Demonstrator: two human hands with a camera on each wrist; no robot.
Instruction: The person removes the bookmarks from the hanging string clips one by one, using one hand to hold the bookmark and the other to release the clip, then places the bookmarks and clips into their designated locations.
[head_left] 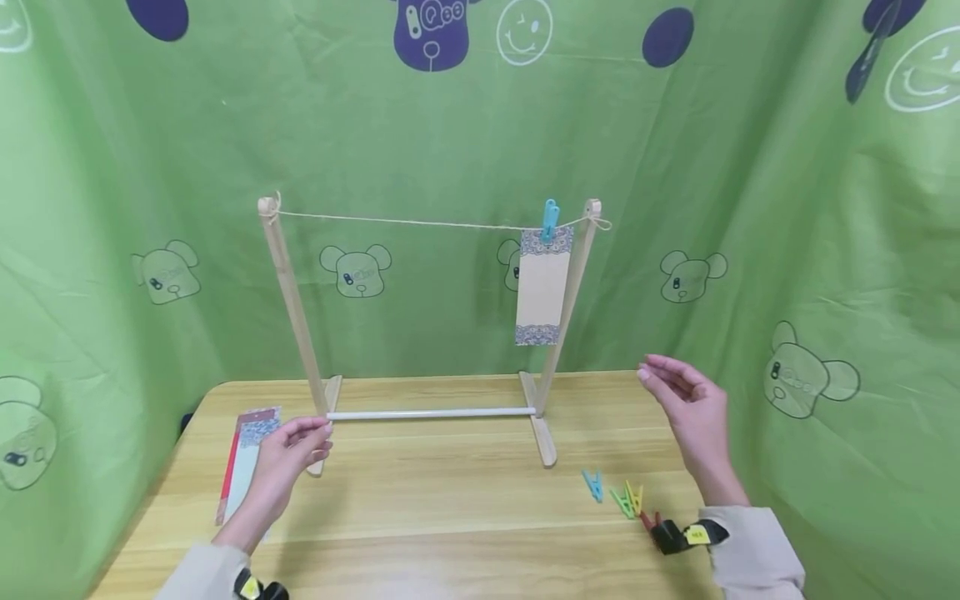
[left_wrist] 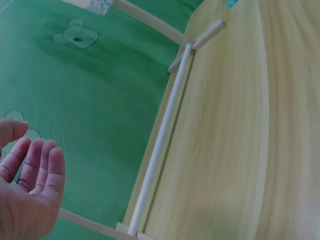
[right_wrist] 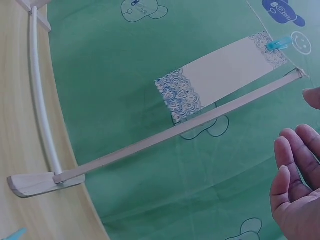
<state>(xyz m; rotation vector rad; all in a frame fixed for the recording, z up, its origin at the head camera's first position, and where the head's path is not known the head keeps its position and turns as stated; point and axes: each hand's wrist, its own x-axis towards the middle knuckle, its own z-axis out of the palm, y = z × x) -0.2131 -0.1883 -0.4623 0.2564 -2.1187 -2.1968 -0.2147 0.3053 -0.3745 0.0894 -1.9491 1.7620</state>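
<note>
Both hands are raised above the wooden table (head_left: 435, 492) and hold nothing. My left hand (head_left: 283, 462), its fingers loosely bent, hovers by the foot of the frame's left wooden post (head_left: 292, 308), near a small stack of patterned paper strips (head_left: 243, 467). The right hand (head_left: 696, 408) is in the air to the right of the frame, fingers bent with thumb and fingertips apart in the right wrist view. A paper strip (head_left: 542, 287) with blue patterned ends hangs from the string (head_left: 405, 222), pinned by a blue clothespin (head_left: 550, 218) near the right post (head_left: 573, 292).
Several small clothespins lie at the table's right, among them a blue one (head_left: 593, 485), a green one (head_left: 622, 502) and a red one partly covered by the wrist camera (head_left: 671, 536). A white rod (head_left: 435, 413) joins the posts. Green curtain (head_left: 420, 125) surrounds the table.
</note>
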